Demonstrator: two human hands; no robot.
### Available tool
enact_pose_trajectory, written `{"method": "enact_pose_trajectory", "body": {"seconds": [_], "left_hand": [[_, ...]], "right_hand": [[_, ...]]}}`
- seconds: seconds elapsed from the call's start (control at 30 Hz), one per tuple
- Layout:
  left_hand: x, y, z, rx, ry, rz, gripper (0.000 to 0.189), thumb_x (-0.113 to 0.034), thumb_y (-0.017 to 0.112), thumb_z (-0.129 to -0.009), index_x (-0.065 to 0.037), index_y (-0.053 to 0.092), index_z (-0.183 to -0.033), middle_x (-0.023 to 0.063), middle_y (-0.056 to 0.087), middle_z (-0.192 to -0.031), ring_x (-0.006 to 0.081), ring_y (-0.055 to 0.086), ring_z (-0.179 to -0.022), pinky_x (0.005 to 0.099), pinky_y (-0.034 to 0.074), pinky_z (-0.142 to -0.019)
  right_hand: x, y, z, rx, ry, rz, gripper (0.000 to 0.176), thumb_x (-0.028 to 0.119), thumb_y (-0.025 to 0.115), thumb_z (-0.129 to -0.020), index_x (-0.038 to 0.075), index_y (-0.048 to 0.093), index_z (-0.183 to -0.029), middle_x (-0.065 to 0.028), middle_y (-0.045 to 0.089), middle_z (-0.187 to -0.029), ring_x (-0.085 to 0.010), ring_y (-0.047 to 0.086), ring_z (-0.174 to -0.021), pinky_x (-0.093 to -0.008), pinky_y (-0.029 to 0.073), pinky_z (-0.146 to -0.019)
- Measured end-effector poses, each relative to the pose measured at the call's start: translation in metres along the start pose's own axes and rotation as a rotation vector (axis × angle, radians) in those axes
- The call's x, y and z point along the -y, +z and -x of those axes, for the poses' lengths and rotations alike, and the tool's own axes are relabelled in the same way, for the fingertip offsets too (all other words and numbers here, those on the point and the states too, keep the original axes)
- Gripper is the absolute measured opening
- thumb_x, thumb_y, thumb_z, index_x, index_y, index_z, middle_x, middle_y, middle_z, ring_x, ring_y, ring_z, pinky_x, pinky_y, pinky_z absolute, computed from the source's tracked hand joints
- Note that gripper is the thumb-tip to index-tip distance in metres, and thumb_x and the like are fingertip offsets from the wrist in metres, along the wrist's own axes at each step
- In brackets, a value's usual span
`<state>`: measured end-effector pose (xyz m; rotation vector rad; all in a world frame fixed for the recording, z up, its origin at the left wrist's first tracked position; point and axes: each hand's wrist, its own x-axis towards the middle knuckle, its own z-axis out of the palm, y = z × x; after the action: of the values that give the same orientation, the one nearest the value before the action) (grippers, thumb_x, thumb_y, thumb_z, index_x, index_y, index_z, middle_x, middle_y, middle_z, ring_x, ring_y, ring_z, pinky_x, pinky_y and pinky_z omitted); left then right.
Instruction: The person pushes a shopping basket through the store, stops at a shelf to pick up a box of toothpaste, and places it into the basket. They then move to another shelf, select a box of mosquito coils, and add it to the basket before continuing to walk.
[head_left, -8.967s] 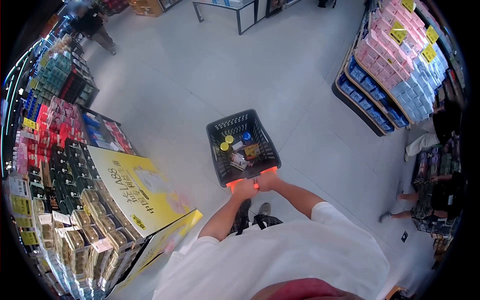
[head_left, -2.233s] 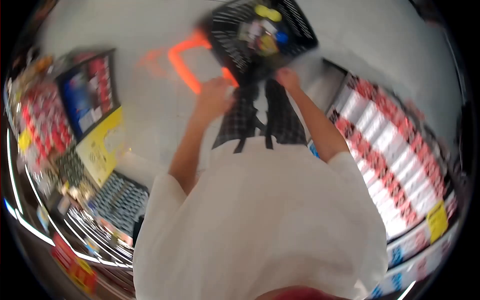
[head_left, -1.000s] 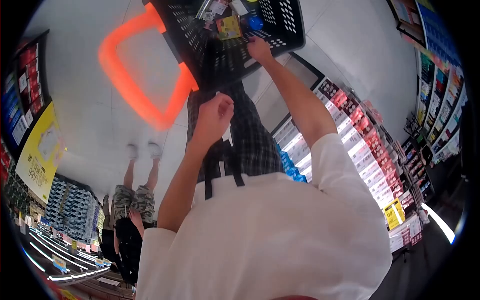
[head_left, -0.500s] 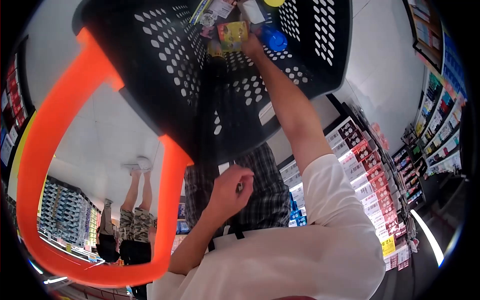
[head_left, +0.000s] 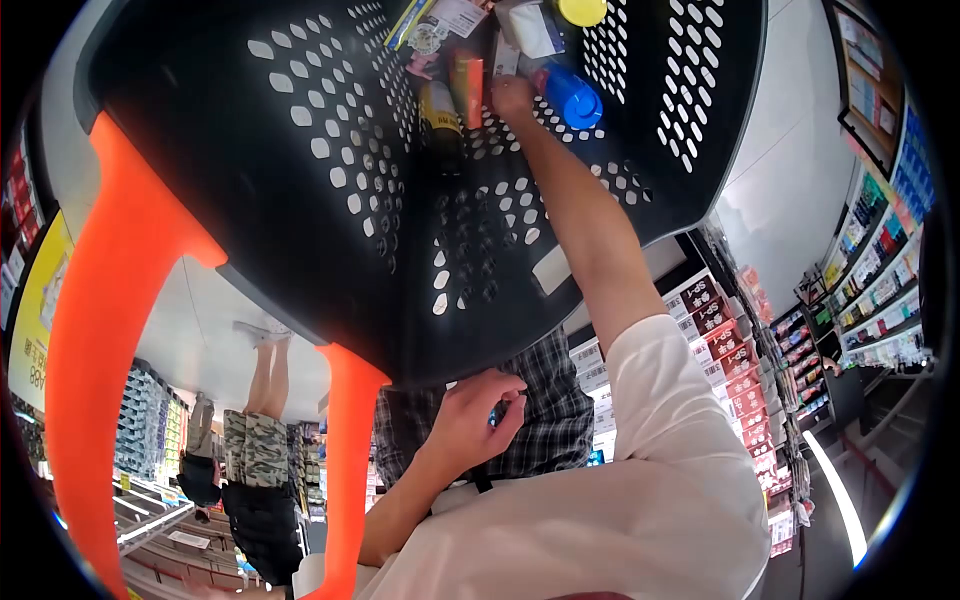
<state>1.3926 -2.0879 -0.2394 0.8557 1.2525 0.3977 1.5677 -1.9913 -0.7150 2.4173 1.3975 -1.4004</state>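
Nearest, below the basket (head_left: 300,190): white shirt (head_left: 600,500) and checked cloth (head_left: 550,420) at the waist.

Just under the basket's near rim: left hand (head_left: 470,428), fingers folded tight together into the palm, closed over a small blue thing (head_left: 497,413). Only a sliver of blue shows between the fingertips; kind not identifiable.

Left of the basket, joined to its near wall: orange handle (head_left: 110,300), a broad loop. Seen through the loop: another person's legs in camouflage shorts (head_left: 250,450), standing well apart from the basket.

On the basket's outer wall, near rim: white sticker (head_left: 553,270), print not readable.

Inside the basket, at the far end: right hand (head_left: 512,95), arm stretched over the perforated wall. Fingers bent down among the goods, tips hidden; cannot tell whether pinching anything. Touching the hand on its left: orange packet (head_left: 467,85), on edge. Just beside it on the right: blue cap (head_left: 572,95). Left of the packet: dark bottle (head_left: 440,115) with yellow label, text too small. Further in: yellow lid (head_left: 580,10), white pack (head_left: 530,25).

Right of the basket: shelves of red and white packs (head_left: 720,330), price tags illegible. Left of the basket: yellow sign (head_left: 30,320), digits cut off.
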Motion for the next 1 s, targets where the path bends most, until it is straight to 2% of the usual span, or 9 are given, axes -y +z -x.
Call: {"method": "enact_pose_trajectory", "body": {"seconds": [0.1, 0.13, 0.23, 0.27, 0.37, 0.47, 0.57, 0.7, 1.0], "left_hand": [[-0.002, -0.001, -0.003, 0.018, -0.049, 0.027, 0.020, 0.003, 0.066, -0.075, -0.002, 0.060, -0.094, 0.0095, 0.061, -0.074, 0.0232, 0.062, -0.065, 0.0308, 0.050, -0.060], [-0.004, -0.003, -0.004, 0.028, -0.069, 0.039, 0.020, 0.003, 0.066, -0.076, -0.002, 0.060, -0.094, 0.0095, 0.061, -0.074, 0.0231, 0.062, -0.066, 0.0307, 0.050, -0.061], [-0.008, -0.006, -0.008, 0.066, -0.119, 0.055, 0.019, 0.002, 0.067, -0.077, -0.001, 0.060, -0.094, 0.0096, 0.061, -0.074, 0.0224, 0.063, -0.065, 0.0301, 0.051, -0.061], [-0.009, -0.007, -0.009, 0.066, -0.135, 0.067, 0.019, 0.001, 0.067, -0.077, -0.001, 0.060, -0.094, 0.0097, 0.061, -0.074, 0.0222, 0.063, -0.065, 0.0300, 0.051, -0.060], [-0.010, -0.010, -0.011, 0.082, -0.152, 0.070, 0.019, 0.001, 0.068, -0.077, -0.001, 0.061, -0.094, 0.0099, 0.062, -0.074, 0.0213, 0.063, -0.064, 0.0299, 0.051, -0.060], [-0.010, -0.009, -0.011, 0.071, -0.160, 0.081, 0.020, 0.001, 0.069, -0.077, -0.001, 0.061, -0.095, 0.0089, 0.061, -0.073, 0.0211, 0.062, -0.063, 0.0300, 0.051, -0.059], [-0.013, -0.009, -0.014, 0.081, -0.129, 0.045, 0.021, 0.000, 0.069, -0.076, -0.001, 0.060, -0.095, 0.0081, 0.059, -0.071, 0.0207, 0.061, -0.061, 0.0294, 0.051, -0.059], [-0.018, -0.012, -0.015, 0.121, -0.246, 0.093, 0.019, -0.001, 0.067, -0.081, -0.001, 0.060, -0.098, 0.0077, 0.059, -0.073, 0.0169, 0.060, -0.061, 0.0267, 0.050, -0.056], [-0.023, -0.011, -0.022, -0.019, -0.240, 0.152, 0.014, 0.002, 0.063, -0.084, 0.001, 0.058, -0.097, 0.0079, 0.062, -0.077, 0.0111, 0.061, -0.062, 0.0230, 0.049, -0.056]], "right_hand": [[0.028, -0.013, 0.004, 0.002, 0.061, 0.013, 0.032, 0.025, 0.067, -0.082, 0.005, 0.065, -0.106, -0.0187, 0.068, -0.100, -0.0331, 0.065, -0.097, -0.0408, 0.051, -0.086], [0.035, -0.012, 0.000, -0.045, 0.087, 0.125, 0.043, 0.025, 0.073, -0.078, 0.003, 0.058, -0.112, -0.0191, 0.066, -0.105, -0.0338, 0.064, -0.100, -0.0409, 0.052, -0.087], [0.080, -0.020, 0.009, -0.112, 0.362, 0.194, 0.056, 0.027, 0.074, -0.078, -0.001, 0.047, -0.117, -0.0212, 0.062, -0.113, -0.0352, 0.063, -0.103, -0.0421, 0.052, -0.087], [0.083, -0.020, 0.008, -0.064, 0.368, 0.192, 0.061, 0.027, 0.074, -0.078, -0.004, 0.040, -0.119, -0.0203, 0.059, -0.116, -0.0350, 0.064, -0.101, -0.0417, 0.053, -0.086], [0.070, 0.001, 0.000, -0.099, 0.375, 0.343, 0.057, 0.037, 0.065, -0.084, -0.004, 0.045, -0.117, -0.0211, 0.059, -0.118, -0.0362, 0.060, -0.110, -0.0431, 0.051, -0.089], [0.052, 0.003, 0.002, 0.036, 0.219, 0.569, 0.052, 0.032, 0.062, -0.085, -0.005, 0.044, -0.117, -0.0222, 0.058, -0.120, -0.0344, 0.059, -0.112, -0.0414, 0.052, -0.089], [0.028, 0.026, -0.012, -0.057, 0.407, 0.377, 0.070, 0.037, 0.075, -0.076, -0.003, 0.040, -0.122, -0.0190, 0.055, -0.123, -0.0314, 0.053, -0.118, -0.0407, 0.051, -0.090], [0.053, 0.010, -0.011, -0.098, 0.561, 0.165, 0.063, 0.035, 0.074, -0.078, -0.003, 0.042, -0.117, -0.0192, 0.062, -0.113, -0.0320, 0.064, -0.103, -0.0390, 0.055, -0.084], [0.066, -0.015, 0.008, -0.001, 0.425, 0.035, 0.062, 0.040, 0.073, -0.072, -0.005, 0.054, -0.110, -0.0242, 0.063, -0.112, -0.0362, 0.064, -0.102, -0.0405, 0.052, -0.088]]}}
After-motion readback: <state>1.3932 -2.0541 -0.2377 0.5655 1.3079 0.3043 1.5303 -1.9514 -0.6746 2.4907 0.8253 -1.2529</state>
